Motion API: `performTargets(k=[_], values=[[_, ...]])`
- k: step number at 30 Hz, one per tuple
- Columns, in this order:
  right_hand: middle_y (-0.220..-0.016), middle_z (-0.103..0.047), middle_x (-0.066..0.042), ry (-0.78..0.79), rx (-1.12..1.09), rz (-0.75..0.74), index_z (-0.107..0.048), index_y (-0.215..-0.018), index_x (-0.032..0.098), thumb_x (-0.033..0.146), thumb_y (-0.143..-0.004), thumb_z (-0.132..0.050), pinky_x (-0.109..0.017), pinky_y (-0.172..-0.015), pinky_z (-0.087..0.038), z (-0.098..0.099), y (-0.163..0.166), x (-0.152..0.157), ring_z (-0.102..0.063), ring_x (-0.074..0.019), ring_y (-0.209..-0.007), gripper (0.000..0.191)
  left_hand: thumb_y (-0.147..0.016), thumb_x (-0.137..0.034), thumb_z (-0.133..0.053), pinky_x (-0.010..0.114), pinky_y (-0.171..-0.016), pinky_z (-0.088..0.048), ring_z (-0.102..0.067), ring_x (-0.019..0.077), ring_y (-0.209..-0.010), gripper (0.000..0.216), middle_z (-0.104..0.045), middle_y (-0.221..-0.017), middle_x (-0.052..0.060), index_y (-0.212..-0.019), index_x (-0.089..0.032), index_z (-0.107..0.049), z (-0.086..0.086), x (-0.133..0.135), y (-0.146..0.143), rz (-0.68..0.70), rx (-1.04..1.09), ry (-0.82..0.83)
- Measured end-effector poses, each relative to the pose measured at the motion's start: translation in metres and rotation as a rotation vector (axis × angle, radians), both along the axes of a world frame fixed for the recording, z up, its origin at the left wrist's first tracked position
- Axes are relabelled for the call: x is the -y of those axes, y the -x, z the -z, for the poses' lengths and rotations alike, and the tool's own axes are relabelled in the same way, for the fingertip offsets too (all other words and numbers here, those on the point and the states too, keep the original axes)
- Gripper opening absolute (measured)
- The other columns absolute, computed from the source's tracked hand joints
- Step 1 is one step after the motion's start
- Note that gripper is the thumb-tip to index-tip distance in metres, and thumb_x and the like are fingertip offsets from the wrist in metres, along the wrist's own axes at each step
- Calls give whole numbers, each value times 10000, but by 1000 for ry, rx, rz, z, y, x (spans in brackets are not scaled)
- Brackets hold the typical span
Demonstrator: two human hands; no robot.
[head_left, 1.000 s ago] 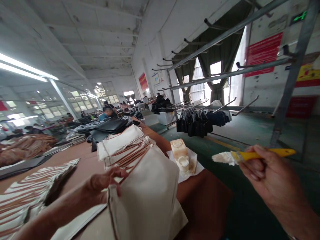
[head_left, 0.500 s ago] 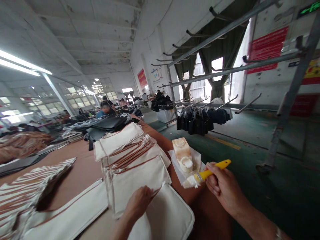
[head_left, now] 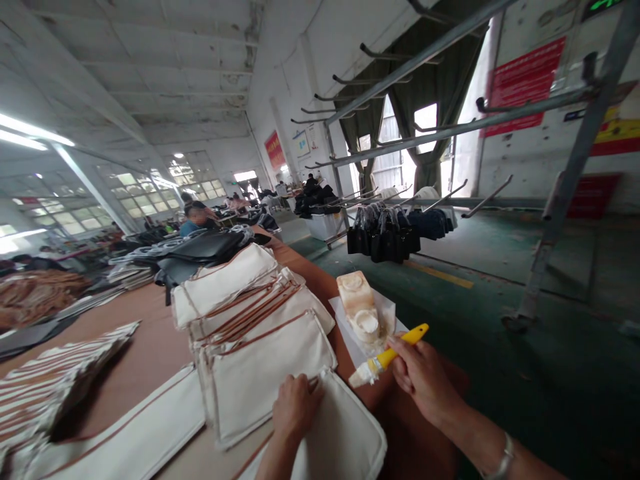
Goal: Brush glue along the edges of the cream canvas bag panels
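Note:
My right hand (head_left: 423, 377) grips a yellow-handled brush (head_left: 387, 360) whose white, glue-laden bristles point down-left over the table edge. My left hand (head_left: 295, 408) presses flat on a cream canvas panel (head_left: 340, 433) lying nearest me. Just beyond it lies an overlapping stack of cream panels with brown piping (head_left: 250, 320). A whitish glue jug (head_left: 357, 308) lies on a sheet of paper (head_left: 387, 313) at the table's right edge, close to the brush.
The brown table (head_left: 150, 347) carries striped pieces (head_left: 55, 387) at left, a long cream strip (head_left: 135, 433) and dark leather goods (head_left: 200, 250) further back. Metal racks (head_left: 450, 133) with black bags (head_left: 385, 240) stand on the green floor at right. Other people work in the distance.
My right hand brought the brush down from mid-air at the right to the table beside the glue jug. My left hand laid the lifted canvas panel flat and now presses on it.

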State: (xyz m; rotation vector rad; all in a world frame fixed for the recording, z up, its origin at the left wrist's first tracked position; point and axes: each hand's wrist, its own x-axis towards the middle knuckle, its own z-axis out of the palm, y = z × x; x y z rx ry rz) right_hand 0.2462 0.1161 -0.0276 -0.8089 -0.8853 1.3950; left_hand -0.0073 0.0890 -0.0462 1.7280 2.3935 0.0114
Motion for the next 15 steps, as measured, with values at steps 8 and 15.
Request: performTargets(k=[8, 15], values=[[-444, -388, 83, -13, 51, 11, -527, -710, 178, 526, -828, -677, -176, -320, -223, -4, 5, 0, -305, -65, -345, 397, -879, -407, -617, 326, -724, -507, -661, 181, -820, 265, -695, -918, 41, -948, -152, -637, -2, -13, 2, -16, 126, 63], [-440, -369, 71, -94, 173, 34, -539, -666, 189, 568, -812, -648, -211, -317, -223, -13, 3, -2, -278, -78, -340, 421, -790, -280, -614, 243, -641, -437, -638, 170, -729, 147, -653, -684, -16, -793, -155, -692, -8, 5, 1, 42, 372, -68]])
